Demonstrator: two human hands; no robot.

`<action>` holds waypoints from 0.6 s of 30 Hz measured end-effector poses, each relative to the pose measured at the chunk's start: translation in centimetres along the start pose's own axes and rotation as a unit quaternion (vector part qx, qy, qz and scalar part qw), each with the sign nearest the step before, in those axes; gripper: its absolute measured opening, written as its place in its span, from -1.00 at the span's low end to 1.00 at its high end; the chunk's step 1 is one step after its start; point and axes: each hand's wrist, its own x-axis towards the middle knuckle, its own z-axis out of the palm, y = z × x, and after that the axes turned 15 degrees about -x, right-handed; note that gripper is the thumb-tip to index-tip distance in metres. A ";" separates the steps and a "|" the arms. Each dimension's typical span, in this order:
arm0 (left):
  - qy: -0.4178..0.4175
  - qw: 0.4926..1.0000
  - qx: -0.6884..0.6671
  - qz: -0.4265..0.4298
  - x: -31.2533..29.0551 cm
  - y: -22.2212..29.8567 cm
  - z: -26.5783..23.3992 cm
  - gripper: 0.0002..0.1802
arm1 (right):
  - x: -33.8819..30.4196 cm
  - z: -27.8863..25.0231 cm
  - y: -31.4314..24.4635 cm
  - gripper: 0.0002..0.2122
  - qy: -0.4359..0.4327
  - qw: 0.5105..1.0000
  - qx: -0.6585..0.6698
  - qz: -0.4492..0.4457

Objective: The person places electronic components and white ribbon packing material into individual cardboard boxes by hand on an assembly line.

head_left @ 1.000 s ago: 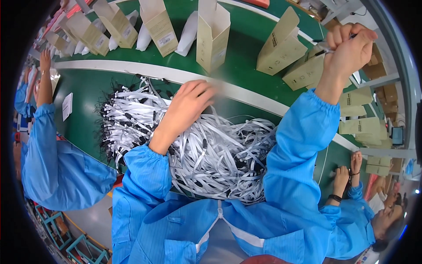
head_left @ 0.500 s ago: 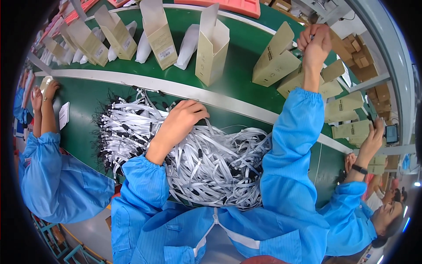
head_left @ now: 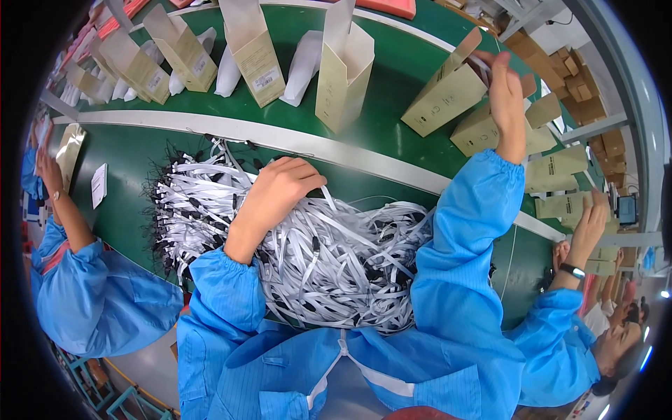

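A large heap of flat white lanyard straps point(head_left: 336, 259) with black fittings and thin black cords lies on the near green table. Over the heap's far edge, my left hand point(head_left: 280, 192) is closed, with a white strap coming out by its fingertips. My right hand point(head_left: 507, 105) is stretched far right, its fingers curled at the mouth of an open, tilted beige box point(head_left: 442, 101). Something whitish shows between those fingers and the box, too hidden to name.
More open beige boxes point(head_left: 343, 84) stand on the far green belt, with white wrapped pieces point(head_left: 304, 66) between some of them. A pale metal rail point(head_left: 294, 143) separates belt from table. Blue-sleeved co-workers point(head_left: 105, 294) work on both sides; a white card point(head_left: 99, 185) lies left.
My right hand has lowered from above onto the box's mouth. My left hand has shifted slightly left. The left co-worker's hands have moved, and a glossy beige piece there stands more in view.
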 end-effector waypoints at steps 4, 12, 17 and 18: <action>0.020 0.999 0.027 0.002 -0.2 0.3 -0.1 -0.74 | -0.2 -0.2 -0.6 -0.51 0.064 0.995 -0.058 -0.049; 0.012 0.999 0.034 0.003 0.1 0.6 0.0 -0.69 | -2.9 -4.9 -1.6 -0.66 0.023 0.978 -0.209 -0.005; 0.010 1.000 0.023 -0.004 0.3 0.9 -0.1 -0.67 | -5.4 -7.1 -0.7 -0.66 -0.093 0.967 -0.230 0.054; 0.011 1.000 0.022 -0.004 0.3 0.8 -0.1 -0.67 | -5.6 -7.0 -0.5 -0.66 -0.091 0.967 -0.230 0.057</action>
